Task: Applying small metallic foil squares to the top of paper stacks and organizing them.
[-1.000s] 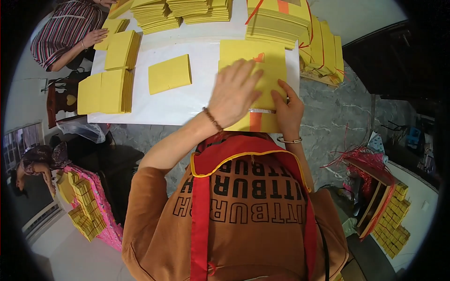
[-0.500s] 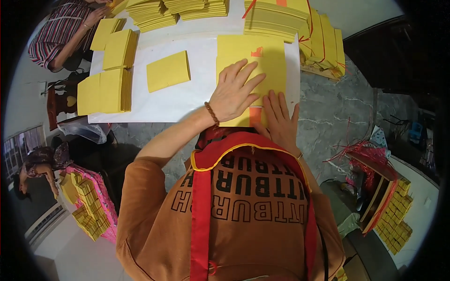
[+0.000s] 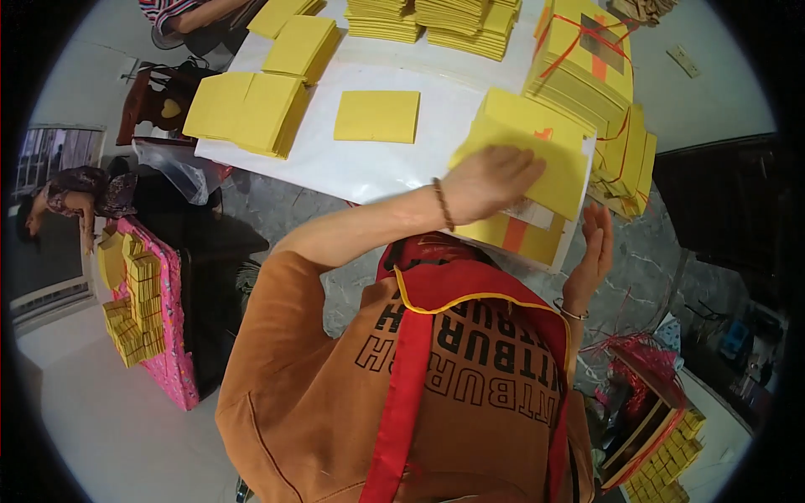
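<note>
While left fingers [image 3: 523,168] curl over one yellow sheet [image 3: 567,173], grip unclear, right fingers [image 3: 605,235] extend.

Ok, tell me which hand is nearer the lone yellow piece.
Left. The left hand is right of the piece, over yellow sheets; the right hand is farther right, beside the table.

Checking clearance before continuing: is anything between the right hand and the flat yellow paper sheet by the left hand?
Nothing visible stands between the right hand and the right edge of the flat yellow paper sheet. The left hand covers part of the sheet from the left.
</note>
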`<state>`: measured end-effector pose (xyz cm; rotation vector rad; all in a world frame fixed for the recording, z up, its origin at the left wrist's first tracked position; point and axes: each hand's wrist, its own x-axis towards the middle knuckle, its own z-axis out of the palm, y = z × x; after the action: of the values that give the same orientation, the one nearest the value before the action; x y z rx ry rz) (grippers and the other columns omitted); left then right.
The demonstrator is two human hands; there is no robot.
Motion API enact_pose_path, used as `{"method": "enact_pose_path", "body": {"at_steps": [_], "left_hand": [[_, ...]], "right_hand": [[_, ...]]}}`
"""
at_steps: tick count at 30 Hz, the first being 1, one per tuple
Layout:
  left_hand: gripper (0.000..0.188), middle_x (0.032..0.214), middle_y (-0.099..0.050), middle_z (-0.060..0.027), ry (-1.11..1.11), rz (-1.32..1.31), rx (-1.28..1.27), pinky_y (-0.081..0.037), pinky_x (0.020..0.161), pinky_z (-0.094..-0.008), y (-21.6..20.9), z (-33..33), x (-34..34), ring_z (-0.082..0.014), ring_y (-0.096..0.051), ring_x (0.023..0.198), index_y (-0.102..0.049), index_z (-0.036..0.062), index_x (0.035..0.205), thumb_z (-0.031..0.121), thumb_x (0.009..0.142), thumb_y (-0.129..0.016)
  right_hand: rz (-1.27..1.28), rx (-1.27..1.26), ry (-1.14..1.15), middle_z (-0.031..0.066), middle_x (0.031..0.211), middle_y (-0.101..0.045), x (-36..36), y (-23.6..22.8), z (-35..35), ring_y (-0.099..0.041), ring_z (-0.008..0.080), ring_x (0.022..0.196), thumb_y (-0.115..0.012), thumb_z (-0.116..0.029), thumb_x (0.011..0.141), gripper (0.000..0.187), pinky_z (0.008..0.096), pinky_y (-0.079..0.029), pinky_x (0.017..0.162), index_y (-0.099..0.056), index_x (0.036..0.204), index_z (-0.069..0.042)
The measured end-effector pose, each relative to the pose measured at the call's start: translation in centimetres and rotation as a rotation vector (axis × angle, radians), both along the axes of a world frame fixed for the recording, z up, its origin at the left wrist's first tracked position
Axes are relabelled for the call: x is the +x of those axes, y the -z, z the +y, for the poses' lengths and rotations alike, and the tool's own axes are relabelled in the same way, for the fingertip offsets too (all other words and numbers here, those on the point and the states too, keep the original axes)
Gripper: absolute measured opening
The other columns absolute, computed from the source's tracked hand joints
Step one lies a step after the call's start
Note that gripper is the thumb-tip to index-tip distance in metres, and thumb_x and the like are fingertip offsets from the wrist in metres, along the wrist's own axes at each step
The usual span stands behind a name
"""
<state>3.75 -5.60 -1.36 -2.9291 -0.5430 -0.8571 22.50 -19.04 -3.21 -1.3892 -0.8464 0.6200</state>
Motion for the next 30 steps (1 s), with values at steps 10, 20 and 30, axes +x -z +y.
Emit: {"method": "enact_pose_path", "body": {"at_steps": [10,20,30], "left_hand": [[0.045,0.113,-0.057,-0.0113,-0.423,0.070,0.081,-0.043,0.087,-0.0366,10.4,10.0,-17.2,-0.0270,-0.052,0.105,-0.053,0.0071,0.118,0.003,0.074,-0.051],[0.055,0.142,-0.029,-0.0123,-0.450,0.393,-0.405,-0.012,0.107,-0.0491,12.8,9.4,-18.2,-0.0274,-0.022,0.132,-0.038,0.0128,0.134,0.038,0.086,-0.046],[0.055,0.143,-0.027,-0.0118,-0.571,0.487,-0.392,-0.012,0.106,-0.0497,12.1,9.7,-17.4,-0.0254,-0.020,0.134,-0.039,0.0118,0.132,0.048,0.090,-0.037]], "right_hand": [[-0.073,-0.187,-0.069,0.0102,0.118,-0.056,-1.2,2.8,-1.2,-0.054,0.0179,0.106,-0.046,-0.013,0.093,0.029,0.0293,-0.040,0.092,-0.055,0.117,0.000],[-0.161,-0.186,-0.053,0.0083,0.112,-0.057,-0.6,3.4,-1.7,-0.053,0.0151,0.103,-0.050,-0.009,0.090,0.026,0.0272,-0.042,0.086,-0.058,0.113,-0.001],[-0.762,-0.063,-0.247,0.0074,0.105,-0.062,0.2,1.5,0.3,-0.051,0.0306,0.111,-0.061,-0.010,0.080,0.013,0.0396,-0.038,0.094,-0.065,0.091,-0.006]]}}
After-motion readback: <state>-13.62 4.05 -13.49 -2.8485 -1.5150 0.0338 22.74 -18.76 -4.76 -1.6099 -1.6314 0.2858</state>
